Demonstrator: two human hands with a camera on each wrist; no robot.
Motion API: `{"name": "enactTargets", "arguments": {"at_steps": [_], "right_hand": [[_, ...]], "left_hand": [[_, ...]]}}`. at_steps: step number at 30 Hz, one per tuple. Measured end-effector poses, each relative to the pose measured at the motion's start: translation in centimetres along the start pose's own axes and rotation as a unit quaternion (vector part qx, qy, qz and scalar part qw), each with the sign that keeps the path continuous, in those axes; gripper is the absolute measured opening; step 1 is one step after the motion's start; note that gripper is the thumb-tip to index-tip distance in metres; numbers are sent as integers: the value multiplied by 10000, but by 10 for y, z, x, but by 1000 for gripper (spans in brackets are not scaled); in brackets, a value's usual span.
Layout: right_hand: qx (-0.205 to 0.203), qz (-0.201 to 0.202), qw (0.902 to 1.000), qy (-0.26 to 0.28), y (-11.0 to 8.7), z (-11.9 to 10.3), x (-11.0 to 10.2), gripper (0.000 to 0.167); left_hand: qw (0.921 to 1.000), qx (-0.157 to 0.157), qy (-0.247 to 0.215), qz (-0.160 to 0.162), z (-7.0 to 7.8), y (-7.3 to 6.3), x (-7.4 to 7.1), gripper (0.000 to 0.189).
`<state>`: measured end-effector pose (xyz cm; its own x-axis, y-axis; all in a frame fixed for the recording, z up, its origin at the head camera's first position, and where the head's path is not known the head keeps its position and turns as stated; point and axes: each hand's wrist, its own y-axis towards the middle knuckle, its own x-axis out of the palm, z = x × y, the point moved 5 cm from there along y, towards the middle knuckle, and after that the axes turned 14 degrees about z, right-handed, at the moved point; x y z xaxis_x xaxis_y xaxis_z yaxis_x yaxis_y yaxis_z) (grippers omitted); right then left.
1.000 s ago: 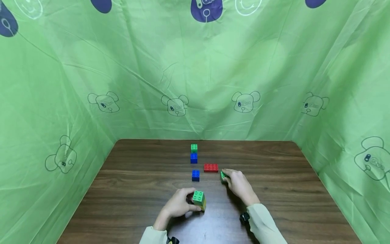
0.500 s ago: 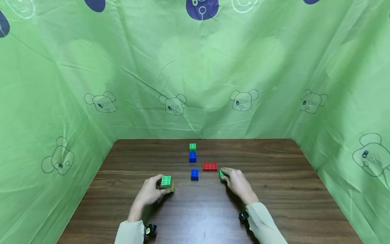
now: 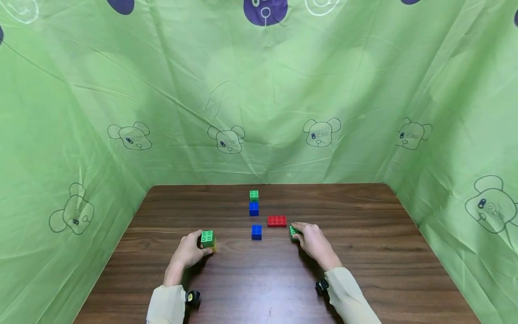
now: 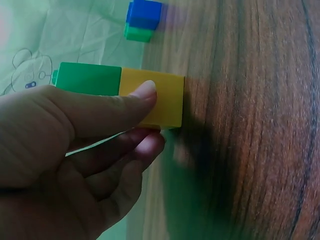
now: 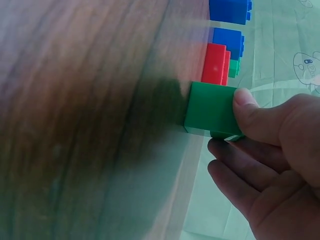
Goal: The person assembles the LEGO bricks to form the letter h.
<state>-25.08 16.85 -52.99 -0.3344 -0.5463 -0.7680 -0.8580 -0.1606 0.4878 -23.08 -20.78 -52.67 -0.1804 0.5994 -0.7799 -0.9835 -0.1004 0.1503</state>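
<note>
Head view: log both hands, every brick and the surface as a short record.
Left hand: pinches a green plastic brick stacked on a yellow plastic brick
Right hand: grips a second green plastic brick
Red oblong plastic brick: untouched
Near blue plastic brick: stands apart from others
Far blue plastic brick: just in front of a third green plastic brick
Surface: brown wood-grain tabletop
</note>
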Motion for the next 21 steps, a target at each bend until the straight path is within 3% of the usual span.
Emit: {"name": "enactTargets", "arguments": {"at_steps": [9,14,18,21], "right_hand": [[37,49,10000,32,2,3,-4,33],[133,-28,9999,99,2,5,-3,33],[162,-60,9997,166,1,4,0,33],[149,-79,9996,216,0,2,1,33]], "left_hand": [[10000,36,-36,-17,1,4,5,32],[9999,154,33,8,3,3,3,49],[9988,109,468,-13,14,-7,-17,73],[9944,390,937,305,36,-12,-40,82]]}}
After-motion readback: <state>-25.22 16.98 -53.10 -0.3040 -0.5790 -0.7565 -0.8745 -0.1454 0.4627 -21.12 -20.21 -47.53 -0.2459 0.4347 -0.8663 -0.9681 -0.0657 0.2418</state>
